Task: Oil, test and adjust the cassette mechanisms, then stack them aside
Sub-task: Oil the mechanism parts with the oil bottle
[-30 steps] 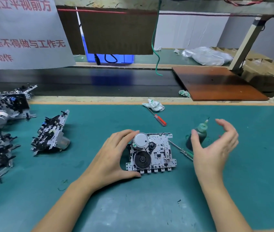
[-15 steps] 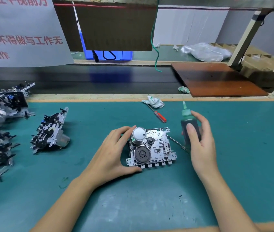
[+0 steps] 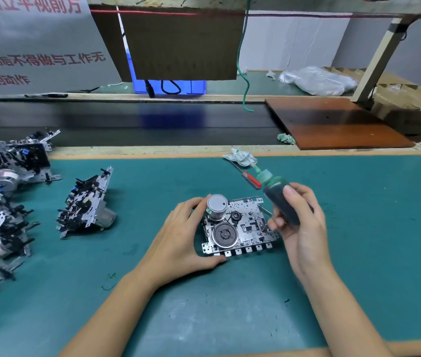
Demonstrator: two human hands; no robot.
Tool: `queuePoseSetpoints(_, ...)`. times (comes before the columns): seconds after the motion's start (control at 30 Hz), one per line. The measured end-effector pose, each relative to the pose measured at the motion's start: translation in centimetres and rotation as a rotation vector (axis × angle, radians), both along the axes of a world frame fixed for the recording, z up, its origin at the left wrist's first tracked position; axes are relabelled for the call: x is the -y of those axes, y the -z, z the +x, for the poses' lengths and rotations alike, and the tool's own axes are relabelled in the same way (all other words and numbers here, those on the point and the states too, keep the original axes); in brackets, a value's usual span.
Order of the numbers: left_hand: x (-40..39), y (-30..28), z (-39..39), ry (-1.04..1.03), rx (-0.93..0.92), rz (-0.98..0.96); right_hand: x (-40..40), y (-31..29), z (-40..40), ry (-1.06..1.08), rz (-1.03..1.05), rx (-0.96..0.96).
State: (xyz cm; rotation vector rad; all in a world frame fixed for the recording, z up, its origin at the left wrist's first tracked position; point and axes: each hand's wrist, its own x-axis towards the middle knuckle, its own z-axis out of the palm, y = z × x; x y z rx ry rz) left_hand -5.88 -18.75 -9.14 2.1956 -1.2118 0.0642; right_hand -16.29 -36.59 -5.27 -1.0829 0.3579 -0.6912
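A silver cassette mechanism lies flat on the green mat, its round motor and black flywheel facing up. My left hand grips its left edge, thumb under the front corner and fingers by the motor. My right hand grips a dark green oil bottle, lifted and tilted, its nozzle pointing up and to the left above the mechanism's right side. Another mechanism stands on edge to the left. A pile of several mechanisms fills the far left.
A red-handled screwdriver and a crumpled rag lie behind the mechanism. A second screwdriver's shaft shows under the bottle. A dark conveyor belt runs behind the mat, with a brown board at right.
My right hand closed on the oil bottle, lifted it off the mat and tilted it leftward over the mechanism. My left hand kept its hold on the mechanism.
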Motion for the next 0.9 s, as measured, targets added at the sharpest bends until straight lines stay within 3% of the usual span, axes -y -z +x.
queuePoseSetpoints(0.27, -0.1, -0.2, 0.0, 0.005, 0.037, 0.024, -0.6, 0.0, -0.4, 0.006, 0.052, 0.179)
queuePoseSetpoints(0.37, 0.0, -0.4, -0.2, 0.007, 0.064, 0.011, -1.8, 0.2, -0.5, 0.025, -0.008, 0.113)
queuePoseSetpoints(0.57, 0.1, -0.6, -0.6, 0.005, 0.127, 0.002, -3.9, 1.6, -0.3, 0.032, -0.372, -0.028)
queuePoseSetpoints(0.9, 0.0, -0.7, -0.5, 0.026, 0.098, 0.037, -3.5, 2.3, 0.3, -0.014, -0.434, -0.062)
